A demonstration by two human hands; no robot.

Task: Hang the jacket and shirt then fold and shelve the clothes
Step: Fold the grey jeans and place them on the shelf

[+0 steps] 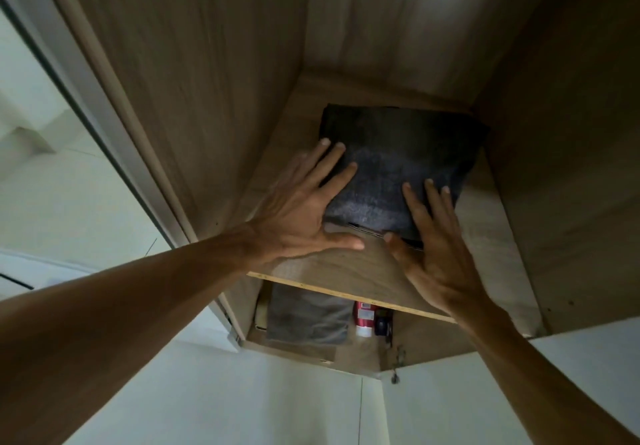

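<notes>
A folded garment (398,167) lies on the upper shelf (346,271), left hand (304,209) on its 8 o'clock edge, right hand (436,250) at 5 o'clock. On the lower shelf (363,354), a can (364,318) sits at 3 o'clock of a folded cloth (308,316).

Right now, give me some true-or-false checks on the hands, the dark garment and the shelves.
1. The left hand and right hand touch the dark garment with straight fingers. True.
2. The dark garment lies on the upper shelf. True.
3. The lower shelf holds only a red can. False: a grey garment lies left of the can.
4. The left hand grips a hanger. False: it holds nothing.
</notes>
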